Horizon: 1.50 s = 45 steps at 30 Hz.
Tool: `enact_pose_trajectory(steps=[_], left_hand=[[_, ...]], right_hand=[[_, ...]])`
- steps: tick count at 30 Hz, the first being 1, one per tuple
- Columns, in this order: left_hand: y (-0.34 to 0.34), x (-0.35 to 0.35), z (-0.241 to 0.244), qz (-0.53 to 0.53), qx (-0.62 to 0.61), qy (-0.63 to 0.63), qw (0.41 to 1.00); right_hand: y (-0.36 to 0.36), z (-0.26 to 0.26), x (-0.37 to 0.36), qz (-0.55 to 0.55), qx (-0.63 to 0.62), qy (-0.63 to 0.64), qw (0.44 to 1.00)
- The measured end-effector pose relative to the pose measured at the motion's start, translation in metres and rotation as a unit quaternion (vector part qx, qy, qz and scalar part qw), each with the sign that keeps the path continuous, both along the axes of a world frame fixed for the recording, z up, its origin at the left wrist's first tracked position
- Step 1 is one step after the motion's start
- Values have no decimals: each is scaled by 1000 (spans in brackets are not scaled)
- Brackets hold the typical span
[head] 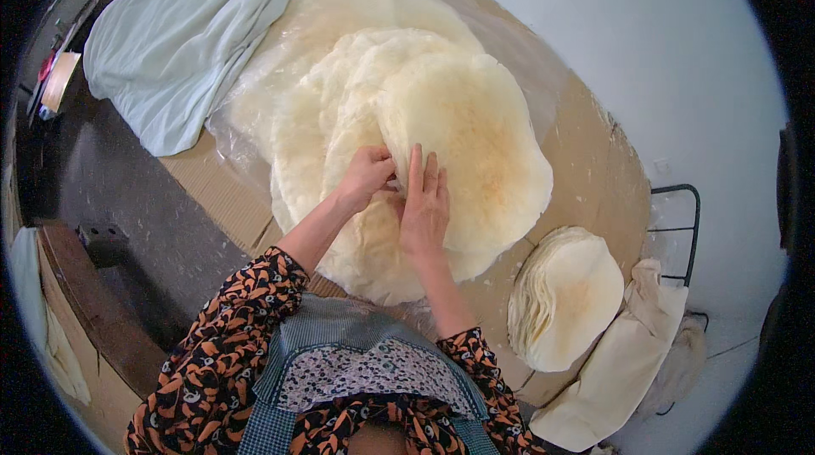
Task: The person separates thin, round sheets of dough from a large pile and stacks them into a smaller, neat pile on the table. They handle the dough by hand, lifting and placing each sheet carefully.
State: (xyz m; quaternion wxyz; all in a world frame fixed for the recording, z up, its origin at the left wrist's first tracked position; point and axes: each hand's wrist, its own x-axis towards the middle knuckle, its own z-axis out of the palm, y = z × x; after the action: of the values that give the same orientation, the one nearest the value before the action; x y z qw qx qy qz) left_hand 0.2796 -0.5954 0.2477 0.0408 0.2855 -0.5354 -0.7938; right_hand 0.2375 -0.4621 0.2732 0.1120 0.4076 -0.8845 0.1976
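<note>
A large pile of thin, pale round flatbreads point(305, 92) lies before me, some with browned patches. On top, a folded stack of flatbreads point(471, 130) leans to the right. My left hand point(369, 178) has its fingers curled and pinched at the inner edge of this stack; the fingertips are partly hidden. Beside it, my right hand point(425, 210) lies flat with extended fingers along the stack's left side, its thumb towards the left hand. Under both wrists, loose wrinkled flatbread point(363, 251) spreads towards my apron.
A smaller stack of folded flatbreads point(573, 302) sits at the right on the cardboard-covered table point(586, 162). A pale cloth point(184, 41) and clear plastic sheet point(235, 149) lie at the far left. Off the right edge are a cream cloth point(611, 378) and black metal frame point(694, 226).
</note>
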Motion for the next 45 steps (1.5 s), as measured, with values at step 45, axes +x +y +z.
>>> enact_pose_trajectory(steps=[45], left_hand=[[-122,43,30,-6,-120,-21,993]], right_hand=[[126,-36,-83,43,-555,-704,442]])
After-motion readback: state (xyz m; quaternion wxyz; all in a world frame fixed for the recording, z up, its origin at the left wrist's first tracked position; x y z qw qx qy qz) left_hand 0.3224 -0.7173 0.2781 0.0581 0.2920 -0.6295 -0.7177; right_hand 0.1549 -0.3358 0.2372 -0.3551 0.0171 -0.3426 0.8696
